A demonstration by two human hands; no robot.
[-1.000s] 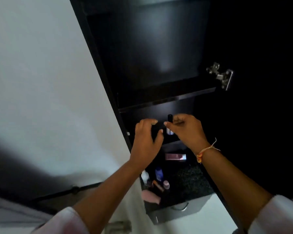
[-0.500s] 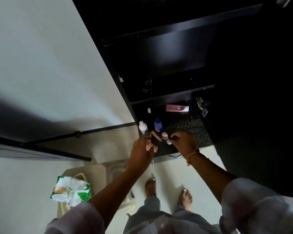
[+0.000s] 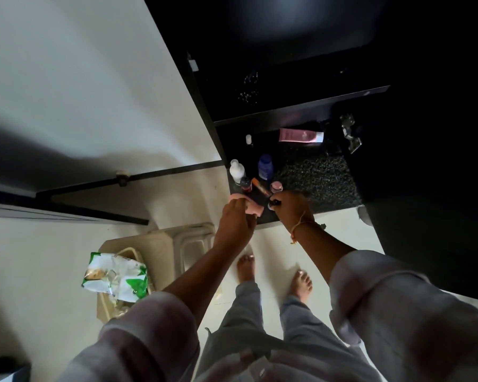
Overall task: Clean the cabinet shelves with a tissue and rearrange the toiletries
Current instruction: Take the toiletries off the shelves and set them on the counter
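My right grip (image 3: 290,208) pinches a small dark-capped bottle (image 3: 273,203) at the near edge of the counter (image 3: 323,183). It looks light, slick, maybe glass, so I'd hold its body. My left grip (image 3: 233,219) curls on a pink pouch (image 3: 250,208).

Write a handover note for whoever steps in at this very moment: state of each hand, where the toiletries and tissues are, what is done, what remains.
Left hand grips a flat pink soft pack at the front edge of the dark speckled lower shelf.
Right hand pinches a small black-capped vial beside it.
Clustered front-left on that shelf: white plastic bottle, blue plastic bottle, orange tube, pink-lidded jar. A pink tube lies at the back.
Green-and-white tissue packet sits on the beige plastic stool; neither hand holds a tissue.
Done: no bottles show on the black upper shelf; whether it was wiped cannot be told.
Left: arranging the toiletries.
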